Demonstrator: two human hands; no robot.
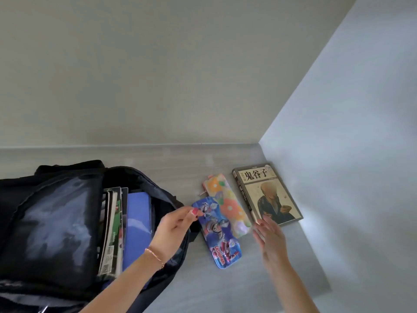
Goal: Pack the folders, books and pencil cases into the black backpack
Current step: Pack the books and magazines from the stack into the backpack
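Observation:
The black backpack point(52, 222) lies unzipped at the left, holding several books or magazines point(111, 231) and a blue folder point(137, 227). To its right a blue cartoon pencil case point(220, 236) lies flat, with a flowery fabric pencil case point(228, 204) beside it and partly under its far end. A brown book point(268, 193) with a seated figure on its cover lies near the right wall. My left hand point(174, 227) pinches the blue pencil case's far left corner. My right hand point(269, 236) hovers with straight fingers at the book's near corner, just right of the cases.
The grey table point(225, 290) ends against a pale back wall point(158, 75) and a white side wall point(349, 154) at the right, so the book sits in the corner. A thin bracelet is on my left wrist.

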